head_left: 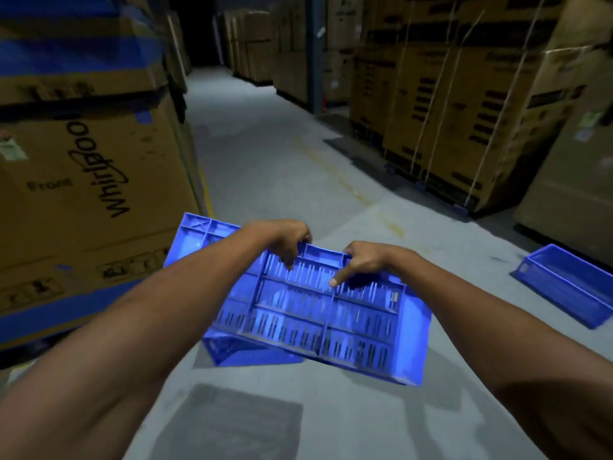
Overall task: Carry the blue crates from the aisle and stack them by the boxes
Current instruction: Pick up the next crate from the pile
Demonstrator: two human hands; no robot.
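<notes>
Both hands, left hand [288,242] & right hand [366,260], grip upturned blue crate [315,313] at far rim (light, stiff, ribbed plastic; good hold).

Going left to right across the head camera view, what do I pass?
Whirlpool box → left hand → right hand, both gripping the tilted held crate → crate on the floor.

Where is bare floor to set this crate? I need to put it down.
Bare floor runs up the aisle between the Whirlpool box and strapped cartons, and between the held crate and floor crate. Crowded along both walls.
</notes>
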